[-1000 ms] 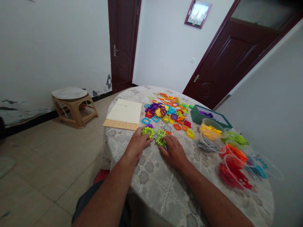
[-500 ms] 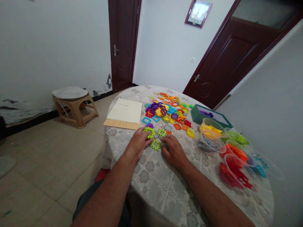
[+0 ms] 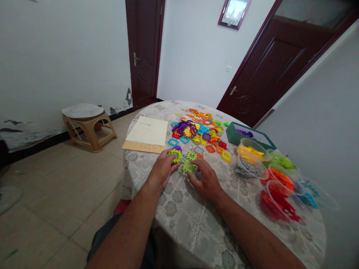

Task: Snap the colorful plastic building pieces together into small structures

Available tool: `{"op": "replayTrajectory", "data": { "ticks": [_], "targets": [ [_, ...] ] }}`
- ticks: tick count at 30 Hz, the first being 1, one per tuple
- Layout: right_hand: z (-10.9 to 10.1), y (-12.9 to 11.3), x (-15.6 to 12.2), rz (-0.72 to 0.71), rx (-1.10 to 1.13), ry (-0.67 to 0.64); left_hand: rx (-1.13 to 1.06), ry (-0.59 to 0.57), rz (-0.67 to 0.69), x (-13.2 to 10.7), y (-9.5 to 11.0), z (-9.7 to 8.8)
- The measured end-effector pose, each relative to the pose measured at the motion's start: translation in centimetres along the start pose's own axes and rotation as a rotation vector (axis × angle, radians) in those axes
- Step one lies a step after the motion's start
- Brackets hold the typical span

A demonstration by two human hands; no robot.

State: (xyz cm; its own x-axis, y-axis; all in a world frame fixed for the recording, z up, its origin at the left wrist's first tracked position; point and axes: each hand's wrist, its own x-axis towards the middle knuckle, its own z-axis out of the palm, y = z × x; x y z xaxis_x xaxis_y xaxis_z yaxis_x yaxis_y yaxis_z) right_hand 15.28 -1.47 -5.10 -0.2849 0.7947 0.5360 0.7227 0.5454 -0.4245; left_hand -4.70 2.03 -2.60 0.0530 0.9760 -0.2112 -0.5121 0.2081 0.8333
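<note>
My left hand [image 3: 163,169] rests on the round table [image 3: 193,220], its fingers curled over a clump of lime-green interlocking tiles [image 3: 175,155]. My right hand [image 3: 205,179] lies just to the right, with its fingertips pinching another lime-green tile [image 3: 187,166] that tilts up off the cloth. One more green tile [image 3: 192,155] lies flat just beyond the two hands. Further back spreads a heap of mixed coloured tiles [image 3: 198,130] in purple, yellow, orange, blue and red.
A cream booklet on brown card [image 3: 148,132] lies at the table's left. At the right stand a green box [image 3: 246,135] and clear tubs of sorted tiles: yellow [image 3: 250,151], green [image 3: 282,161], orange [image 3: 279,176], red [image 3: 276,205], blue [image 3: 310,198]. A low stool [image 3: 86,123] stands on the floor.
My right hand has drawn one green tile toward me and then tipped it up in its fingertips. My left hand has stayed on its green clump.
</note>
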Motion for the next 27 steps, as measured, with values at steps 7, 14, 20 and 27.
{"op": "replayTrajectory", "data": {
  "ticks": [7,14,20,27],
  "targets": [
    [-0.3,0.4,0.6,-0.084,0.037,0.136,0.122,-0.200,-0.037,-1.1,-0.6,0.7],
    [0.5,1.7,1.1,-0.093,-0.067,0.098,0.123,-0.152,-0.052,-1.2,-1.2,1.2],
    [2.0,4.3,1.1,0.030,-0.234,0.023,0.124,-0.097,-0.025,-0.9,-1.2,1.2],
    [1.3,3.4,1.7,0.130,-0.208,-0.035,0.223,-0.053,-0.047,-0.5,-1.1,1.0]
  ]
}}
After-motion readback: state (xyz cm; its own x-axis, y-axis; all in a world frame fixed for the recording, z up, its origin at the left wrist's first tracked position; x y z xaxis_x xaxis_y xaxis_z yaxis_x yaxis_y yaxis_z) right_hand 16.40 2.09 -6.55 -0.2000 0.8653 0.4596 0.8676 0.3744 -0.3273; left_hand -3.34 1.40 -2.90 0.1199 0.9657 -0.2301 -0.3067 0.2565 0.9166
